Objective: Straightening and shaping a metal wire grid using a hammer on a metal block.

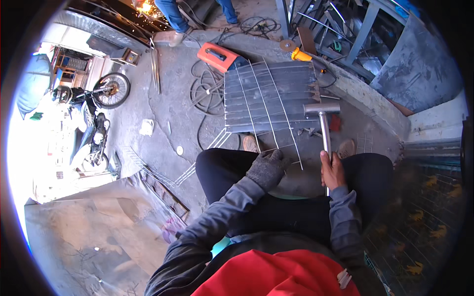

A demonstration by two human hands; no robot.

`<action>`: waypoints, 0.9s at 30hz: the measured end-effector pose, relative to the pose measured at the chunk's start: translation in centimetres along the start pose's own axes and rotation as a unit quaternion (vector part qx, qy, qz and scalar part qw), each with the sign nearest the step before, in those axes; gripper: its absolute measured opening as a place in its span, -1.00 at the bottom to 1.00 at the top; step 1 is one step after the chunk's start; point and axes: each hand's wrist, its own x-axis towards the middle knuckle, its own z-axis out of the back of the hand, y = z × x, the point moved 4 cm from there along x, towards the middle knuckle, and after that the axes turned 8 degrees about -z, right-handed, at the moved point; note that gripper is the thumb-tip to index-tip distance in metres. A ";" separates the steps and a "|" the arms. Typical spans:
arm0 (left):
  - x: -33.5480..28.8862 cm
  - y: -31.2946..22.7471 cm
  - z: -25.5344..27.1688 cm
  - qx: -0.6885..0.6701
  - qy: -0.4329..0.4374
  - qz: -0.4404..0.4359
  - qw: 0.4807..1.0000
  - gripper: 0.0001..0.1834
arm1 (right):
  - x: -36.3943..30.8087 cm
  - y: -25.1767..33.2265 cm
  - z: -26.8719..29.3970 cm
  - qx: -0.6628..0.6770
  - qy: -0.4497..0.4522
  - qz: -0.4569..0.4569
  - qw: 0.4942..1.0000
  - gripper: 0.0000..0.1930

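Observation:
My left hand (266, 170), in a dark grey knit glove, closes on the near edge of a wire grid (263, 103) made of thin metal rods. The grid's far part lies over a dark slatted metal work surface (271, 74) in front of my knees. My bare right hand (333, 170) is wrapped round the handle of a metal hammer (324, 129). The hammer stands up from my fist, its cylindrical head above the near right corner of the work surface. Part of the grid's near edge is hidden by my gloved fingers.
An orange machine (217, 55) with cables stands beyond the work surface. A yellow angle grinder (300, 55) lies near metal scraps at the far right. Another person's legs (173, 17) are near bright sparks (146, 8). A motorcycle (96, 123) stands at left; cardboard (98, 232) lies nearer.

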 end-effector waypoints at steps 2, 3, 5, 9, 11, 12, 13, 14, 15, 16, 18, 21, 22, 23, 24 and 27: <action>-0.7 1.3 -4.2 -0.018 -0.034 0.011 0.999 -0.65 | 0.0 0.0 0.0 0.003 0.003 0.003 1.000 -0.53; -1.1 2.1 -6.0 -0.033 0.014 0.046 0.998 -0.66 | 0.0 0.0 -0.1 -0.002 0.001 0.001 1.000 -0.53; -1.6 2.8 -7.3 -0.025 -0.009 0.035 0.999 -0.66 | 0.0 0.2 -0.3 -0.007 0.004 0.001 1.000 -0.53; -1.9 3.8 -7.0 -0.047 0.025 0.051 0.997 -0.65 | -0.1 0.8 -0.7 0.014 0.005 -0.011 1.000 -0.54; -1.4 3.8 -5.9 -0.053 0.040 0.068 0.996 -0.67 | 0.0 0.8 -0.5 0.005 -0.012 -0.017 1.000 -0.55; -1.4 3.7 -5.0 -0.057 0.038 0.072 0.995 -0.67 | 0.0 0.8 -0.5 0.010 -0.011 -0.017 1.000 -0.56; -1.4 3.8 -4.0 -0.059 0.046 0.079 0.994 -0.66 | 0.1 0.6 -0.5 0.010 -0.011 -0.015 1.000 -0.56; -1.3 3.7 -2.8 -0.062 0.053 0.057 0.995 -0.64 | 0.3 0.4 -0.5 0.012 -0.001 -0.018 1.000 -0.56; -1.1 3.8 -1.5 -0.122 0.038 0.046 0.991 -0.61 | 0.5 0.1 -0.5 0.025 0.007 -0.002 1.000 -0.56; -0.9 3.7 -0.3 -0.148 0.039 0.028 0.988 -0.59 | 0.9 -0.3 -0.5 0.001 0.007 -0.014 1.000 -0.57; -0.3 3.5 1.9 -0.202 0.026 0.000 0.979 -0.54 | 1.8 -0.7 -0.8 -0.049 -0.031 0.041 0.997 -0.58; 0.5 2.8 3.4 -0.255 0.002 -0.001 0.967 -0.59 | 2.6 -1.5 -0.9 -0.043 -0.077 0.090 0.992 -0.59; 0.8 3.3 3.4 -0.288 0.012 0.054 0.956 -0.64 | 2.8 -1.7 -1.0 -0.022 -0.075 0.087 0.993 -0.59; 1.1 4.0 3.3 -0.319 0.021 0.117 0.940 -0.67 | 3.0 -1.8 -1.0 -0.011 -0.069 0.081 0.994 -0.61; 1.9 4.9 3.8 -0.289 -0.038 0.118 0.949 -0.70 | 2.9 -1.7 -1.0 0.001 -0.060 0.077 0.995 -0.62; 3.6 8.2 4.2 -0.137 -0.163 0.151 0.965 -0.70 | 2.5 -0.9 -0.9 0.069 -0.026 0.035 0.997 -0.69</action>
